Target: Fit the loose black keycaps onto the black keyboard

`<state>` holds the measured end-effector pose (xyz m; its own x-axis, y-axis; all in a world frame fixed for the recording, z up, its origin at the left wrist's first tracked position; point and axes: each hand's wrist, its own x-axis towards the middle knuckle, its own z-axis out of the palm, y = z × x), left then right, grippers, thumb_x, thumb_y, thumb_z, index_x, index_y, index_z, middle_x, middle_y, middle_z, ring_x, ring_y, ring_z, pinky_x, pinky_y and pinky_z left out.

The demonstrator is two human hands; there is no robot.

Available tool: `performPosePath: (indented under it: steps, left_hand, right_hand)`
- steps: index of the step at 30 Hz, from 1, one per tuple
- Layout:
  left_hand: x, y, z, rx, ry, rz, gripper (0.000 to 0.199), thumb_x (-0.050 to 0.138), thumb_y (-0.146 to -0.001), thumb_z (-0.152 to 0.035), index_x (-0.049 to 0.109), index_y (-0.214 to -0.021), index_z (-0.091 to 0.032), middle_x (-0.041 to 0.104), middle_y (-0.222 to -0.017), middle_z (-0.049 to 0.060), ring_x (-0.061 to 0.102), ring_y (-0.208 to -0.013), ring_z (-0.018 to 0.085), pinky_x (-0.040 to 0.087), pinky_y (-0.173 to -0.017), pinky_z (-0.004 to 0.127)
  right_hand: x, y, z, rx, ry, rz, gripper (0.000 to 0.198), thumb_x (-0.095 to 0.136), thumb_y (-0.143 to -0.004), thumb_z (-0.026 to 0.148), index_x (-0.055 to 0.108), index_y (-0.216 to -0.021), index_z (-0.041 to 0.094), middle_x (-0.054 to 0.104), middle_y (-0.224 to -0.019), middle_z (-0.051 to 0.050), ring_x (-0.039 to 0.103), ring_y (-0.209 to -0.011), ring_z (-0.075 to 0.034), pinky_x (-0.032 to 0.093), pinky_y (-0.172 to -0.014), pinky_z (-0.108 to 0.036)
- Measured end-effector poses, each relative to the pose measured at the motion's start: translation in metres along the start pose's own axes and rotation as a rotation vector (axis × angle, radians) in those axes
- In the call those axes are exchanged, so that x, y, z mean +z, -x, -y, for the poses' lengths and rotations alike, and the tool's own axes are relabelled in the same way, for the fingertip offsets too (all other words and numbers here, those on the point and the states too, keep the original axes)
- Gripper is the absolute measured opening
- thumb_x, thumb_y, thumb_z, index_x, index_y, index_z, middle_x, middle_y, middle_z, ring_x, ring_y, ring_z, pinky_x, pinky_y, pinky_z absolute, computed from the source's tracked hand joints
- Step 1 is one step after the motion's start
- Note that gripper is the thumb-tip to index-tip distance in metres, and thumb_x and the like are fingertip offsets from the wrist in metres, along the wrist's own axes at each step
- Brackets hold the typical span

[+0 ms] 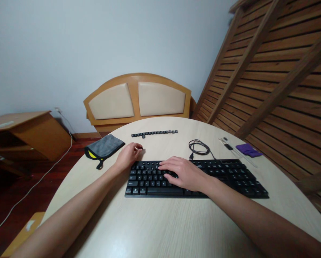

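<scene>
A black keyboard (165, 191) lies flat on the table in front of me. My left hand (130, 154) is just beyond its far left corner, fingers pinched on a small black piece that looks like a keycap (141, 148). Over the middle of the keys rests my right hand (183, 172), open, its fingers stretched to the left and holding nothing; it hides part of the keyboard. Farther back, a row of loose black keycaps (160, 133) runs across the table, with one keycap (143, 136) sitting just in front of the row.
A grey cloth with yellow lining (105, 146) lies at the left edge. The keyboard's coiled cable (200, 147) is behind the keyboard. To the right are a purple cloth (248, 150) and a thin pale stick-like tool (242, 156). Beyond the round table (160, 229) stands a wooden headboard (136, 80).
</scene>
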<state>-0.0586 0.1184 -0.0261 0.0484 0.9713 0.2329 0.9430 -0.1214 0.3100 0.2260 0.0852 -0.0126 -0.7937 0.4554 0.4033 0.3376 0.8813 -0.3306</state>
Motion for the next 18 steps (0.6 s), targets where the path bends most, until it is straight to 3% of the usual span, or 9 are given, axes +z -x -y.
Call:
performPosePath:
  steps: [5,12,18]
  left_hand:
    - [-0.009,0.040,-0.015,0.139,0.410,0.010,0.022,0.058,-0.092,-0.034,0.069,-0.103,-0.020,0.072,-0.101,0.006,0.066,-0.095,0.023,0.051,-0.085,0.036]
    - [-0.022,0.060,-0.035,0.185,0.526,0.125,0.016,0.060,-0.092,-0.030,0.069,-0.101,-0.021,0.073,-0.100,0.004,0.066,-0.095,0.022,0.050,-0.089,0.038]
    - [-0.015,0.060,-0.028,0.195,0.450,0.128,0.014,0.062,-0.091,-0.028,0.070,-0.102,-0.022,0.073,-0.105,0.005,0.065,-0.100,0.023,0.048,-0.094,0.040]
  right_hand:
    - [0.000,-0.001,0.001,0.009,0.017,0.016,0.028,0.058,-0.094,0.024,0.069,-0.119,0.019,0.071,-0.122,-0.008,0.064,-0.111,-0.023,0.050,-0.100,-0.041]
    - [-0.001,0.000,0.001,0.006,0.011,0.010,0.029,0.058,-0.094,0.024,0.069,-0.120,0.020,0.071,-0.121,-0.008,0.064,-0.110,-0.022,0.050,-0.100,-0.041]
    - [-0.001,0.000,0.001,0.009,0.012,0.004,0.029,0.059,-0.094,0.024,0.069,-0.121,0.022,0.072,-0.120,-0.007,0.064,-0.110,-0.022,0.051,-0.099,-0.041]
